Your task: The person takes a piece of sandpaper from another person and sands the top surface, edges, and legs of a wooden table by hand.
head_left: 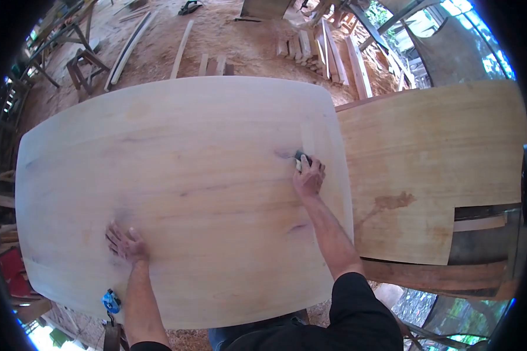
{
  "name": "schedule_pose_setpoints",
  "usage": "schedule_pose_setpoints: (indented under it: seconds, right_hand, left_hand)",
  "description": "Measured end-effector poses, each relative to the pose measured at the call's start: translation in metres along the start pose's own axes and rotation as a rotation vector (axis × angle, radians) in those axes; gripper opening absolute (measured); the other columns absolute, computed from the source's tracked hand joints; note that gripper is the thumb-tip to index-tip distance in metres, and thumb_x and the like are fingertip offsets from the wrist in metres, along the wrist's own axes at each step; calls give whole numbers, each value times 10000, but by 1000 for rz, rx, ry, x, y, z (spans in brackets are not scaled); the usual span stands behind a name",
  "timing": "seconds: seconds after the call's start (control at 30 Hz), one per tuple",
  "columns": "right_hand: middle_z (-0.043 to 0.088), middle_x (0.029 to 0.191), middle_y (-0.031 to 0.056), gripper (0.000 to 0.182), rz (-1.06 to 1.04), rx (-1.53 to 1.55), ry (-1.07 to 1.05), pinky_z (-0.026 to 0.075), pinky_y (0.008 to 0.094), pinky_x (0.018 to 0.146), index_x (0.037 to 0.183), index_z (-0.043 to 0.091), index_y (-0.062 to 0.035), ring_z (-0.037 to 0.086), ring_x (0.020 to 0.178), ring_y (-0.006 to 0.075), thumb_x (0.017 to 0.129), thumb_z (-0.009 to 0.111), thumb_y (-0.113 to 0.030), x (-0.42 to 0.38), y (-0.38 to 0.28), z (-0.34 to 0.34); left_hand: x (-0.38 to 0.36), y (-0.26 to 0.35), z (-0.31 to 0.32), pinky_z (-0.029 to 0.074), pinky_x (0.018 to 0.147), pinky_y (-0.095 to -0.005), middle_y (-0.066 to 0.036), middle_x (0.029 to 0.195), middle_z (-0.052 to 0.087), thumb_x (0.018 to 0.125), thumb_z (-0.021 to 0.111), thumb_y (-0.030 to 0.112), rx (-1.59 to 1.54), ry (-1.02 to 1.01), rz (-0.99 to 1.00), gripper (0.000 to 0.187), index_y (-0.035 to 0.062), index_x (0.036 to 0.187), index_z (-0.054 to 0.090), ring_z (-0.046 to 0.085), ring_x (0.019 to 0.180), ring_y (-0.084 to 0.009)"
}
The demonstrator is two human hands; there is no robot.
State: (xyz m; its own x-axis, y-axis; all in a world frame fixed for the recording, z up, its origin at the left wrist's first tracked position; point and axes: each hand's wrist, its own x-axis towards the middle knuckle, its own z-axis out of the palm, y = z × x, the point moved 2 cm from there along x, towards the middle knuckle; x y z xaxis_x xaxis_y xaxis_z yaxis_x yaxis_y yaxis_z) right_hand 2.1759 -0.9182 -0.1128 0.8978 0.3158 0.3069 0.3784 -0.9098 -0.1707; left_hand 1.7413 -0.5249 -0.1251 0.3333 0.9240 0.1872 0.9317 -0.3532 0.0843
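Head view: the left hand (pixel 126 243) lies flat with fingers spread on the near part of the large pale rounded wooden panel (pixel 181 193). Farther out, the right hand (pixel 308 177) grips a small dark sanding block (pixel 301 157), pressed on the panel near its right edge.

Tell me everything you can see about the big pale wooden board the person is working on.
The wooden board is a large, pale, smooth sheet with faint grain lines and a few darker streaks. It lies flat, its right edge overlapping a yellower panel. The left hand rests flat on it near the front edge. The right hand presses a small dark-and-pale block, seemingly a sanding block, against it near the right edge. A blue tool sits just past its near edge.
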Motion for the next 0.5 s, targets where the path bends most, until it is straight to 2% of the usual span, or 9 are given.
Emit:
schedule_pose_setpoints:
  seconds: [0.1, 0.2, 0.3, 0.4, 0.5]
  right_hand:
    - [584, 1336, 164, 509, -97, -9, 66, 419, 567, 1028, 1333, 615, -50, 506, 1267, 399, 839, 678, -153, -6, 8, 12]
    - [561, 1416, 176, 454, -92, 107, 52, 369, 574, 1096, 1300, 650, -52, 479, 1334, 414, 860, 663, -167, -14, 15, 19]
    - [519, 1484, 150, 478, -58, -43, 20, 312, 582, 1143, 1343, 623, -53, 442, 1382, 408, 899, 629, -231, -21, 6, 16]
    - [516, 1495, 116, 524, 91, -65, -104, 272, 589, 1165, 1411, 565, -70, 402, 1415, 397, 935, 579, -288, -18, -14, 0]
    - [495, 1519, 95, 518, 88, -120, -60, 251, 594, 1173, 1417, 568, -83, 368, 1437, 406, 959, 538, -324, -25, -13, 18]
  left_hand:
    - [-1, -1, 3, 190, 1177, -584, -144, 1618, 292, 939, 512, 416, 33, 6, -4, 701, 163, 1565, 323, 241, 1499, -359]
    - [-1, -3, 4, 196, 1172, -588, -142, 1619, 291, 943, 499, 431, 20, 24, 25, 699, 162, 1564, 327, 247, 1497, -357]
    - [0, -1, 1, 202, 1169, -586, -142, 1616, 297, 944, 499, 430, 18, 20, 22, 693, 160, 1561, 335, 256, 1492, -354]
    - [-1, -2, 4, 207, 1170, -576, -141, 1610, 308, 943, 499, 428, 52, 36, 22, 691, 158, 1559, 338, 266, 1487, -351]
    - [-1, 2, -3, 204, 1173, -570, -143, 1607, 313, 941, 501, 430, 0, 13, 13, 692, 160, 1558, 341, 267, 1486, -349]
